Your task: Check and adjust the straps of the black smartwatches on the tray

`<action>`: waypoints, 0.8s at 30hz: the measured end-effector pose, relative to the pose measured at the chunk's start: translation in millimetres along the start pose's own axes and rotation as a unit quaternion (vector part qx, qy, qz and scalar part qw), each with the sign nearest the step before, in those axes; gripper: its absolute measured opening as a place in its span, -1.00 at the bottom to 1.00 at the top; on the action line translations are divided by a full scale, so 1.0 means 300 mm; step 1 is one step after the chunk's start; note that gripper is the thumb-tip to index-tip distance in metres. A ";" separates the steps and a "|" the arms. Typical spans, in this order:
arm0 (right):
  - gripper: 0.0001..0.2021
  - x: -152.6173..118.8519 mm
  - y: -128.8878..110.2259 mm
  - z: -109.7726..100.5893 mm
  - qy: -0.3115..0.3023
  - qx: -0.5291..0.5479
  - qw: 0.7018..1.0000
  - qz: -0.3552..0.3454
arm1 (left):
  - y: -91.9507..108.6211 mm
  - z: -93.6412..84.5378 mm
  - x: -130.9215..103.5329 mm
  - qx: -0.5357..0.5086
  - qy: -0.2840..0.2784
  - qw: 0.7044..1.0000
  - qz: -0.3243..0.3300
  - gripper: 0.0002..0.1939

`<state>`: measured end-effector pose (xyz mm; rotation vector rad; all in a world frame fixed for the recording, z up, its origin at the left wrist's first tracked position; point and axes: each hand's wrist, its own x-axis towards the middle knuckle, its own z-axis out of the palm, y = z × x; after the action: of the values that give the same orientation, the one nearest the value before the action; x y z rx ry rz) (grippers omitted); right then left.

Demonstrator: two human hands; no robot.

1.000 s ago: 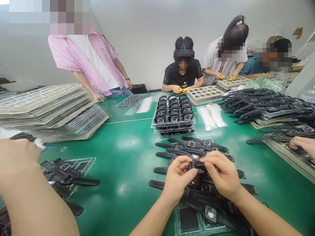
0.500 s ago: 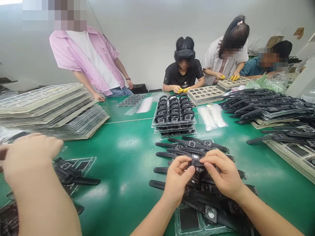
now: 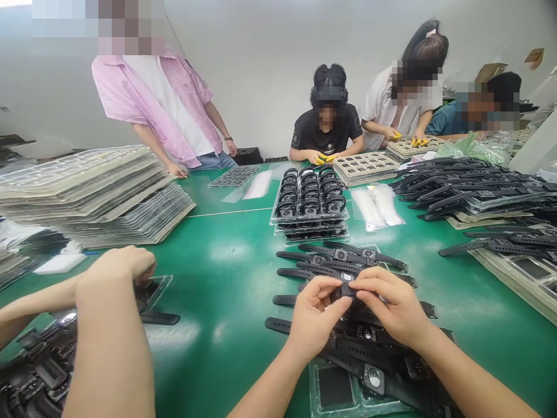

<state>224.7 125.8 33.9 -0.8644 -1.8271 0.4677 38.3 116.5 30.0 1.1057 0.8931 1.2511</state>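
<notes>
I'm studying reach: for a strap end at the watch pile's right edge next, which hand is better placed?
Likely the right hand: it is nearer those strap ends, while the left hand sits farther left. Both hands pinch a black strap.

Soft glare across green tabletop

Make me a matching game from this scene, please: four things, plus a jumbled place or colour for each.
Things:
1. Tabletop
2. Small black item
3. Curled watches
4. Open shirt at left

Matches:
A. In clear trays
B. Pink
C. Green
D. Between the wearer's left hand and right hand

Pairs: 1-C, 2-D, 3-A, 4-B
</notes>
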 end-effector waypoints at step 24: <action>-0.86 -0.001 0.009 -0.004 -0.005 0.032 0.999 0.025 | 0.022 -0.012 0.009 0.053 -0.015 0.998 -0.009 -0.78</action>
<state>226.8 127.3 32.5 -0.8664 -1.7931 0.5604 33.6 119.6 35.6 1.1946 0.9535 1.1798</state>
